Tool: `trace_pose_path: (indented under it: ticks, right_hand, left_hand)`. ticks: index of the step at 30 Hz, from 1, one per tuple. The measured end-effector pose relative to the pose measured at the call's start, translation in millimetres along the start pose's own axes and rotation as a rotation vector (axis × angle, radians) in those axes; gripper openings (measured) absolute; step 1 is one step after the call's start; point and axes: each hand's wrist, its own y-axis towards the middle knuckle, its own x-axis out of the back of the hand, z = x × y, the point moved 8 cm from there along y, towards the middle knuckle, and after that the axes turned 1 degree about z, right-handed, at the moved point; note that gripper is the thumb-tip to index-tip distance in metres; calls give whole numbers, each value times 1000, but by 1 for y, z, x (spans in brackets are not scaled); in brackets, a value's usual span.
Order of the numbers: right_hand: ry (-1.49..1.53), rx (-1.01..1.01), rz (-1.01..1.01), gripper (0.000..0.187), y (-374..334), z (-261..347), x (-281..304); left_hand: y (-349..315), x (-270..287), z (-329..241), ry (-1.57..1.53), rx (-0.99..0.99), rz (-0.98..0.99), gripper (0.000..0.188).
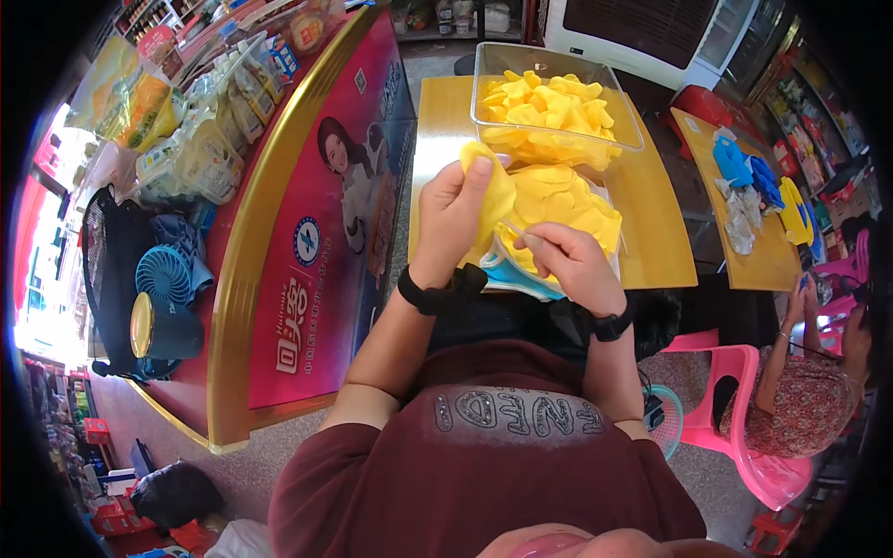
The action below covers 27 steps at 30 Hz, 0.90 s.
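Note:
My left hand [448,212] grips a soft yellow piece [493,197], perhaps cloth or foam, with the thumb pressed on its upper end. Beside it, my right hand [579,264] pinches a thin pale stick-like tool [509,226], whose tip points at the yellow piece; whether they touch is unclear. Just beyond both hands lies a heap of similar yellow pieces [567,203], with a light blue edge [521,277] showing below it. Farther off stands a clear plastic bin [544,56] filled with more yellow pieces.
The bin stands on a wooden table [662,237]. A pink, gold-edged counter [302,251] rises on the left, carrying packages and a small blue fan [163,272]. To the right, another person [805,400] sits on a pink chair [721,391] near a second table [714,200].

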Motion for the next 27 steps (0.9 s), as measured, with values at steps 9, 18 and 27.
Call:
trace_pose_path:
  ticks: [9,18,27]
  right_hand:
    - [-109,27,-116,19,8,-12,12]
    - [-79,-28,85,20,10,-17,9]
    - [379,-163,-109,22,18,-34,31]
  left_hand:
    - [4,-3,27,-39,189,81,33]
    - [9,-1,54,-114,296,102,40]
    - [10,-23,38,-150,48,315,48]
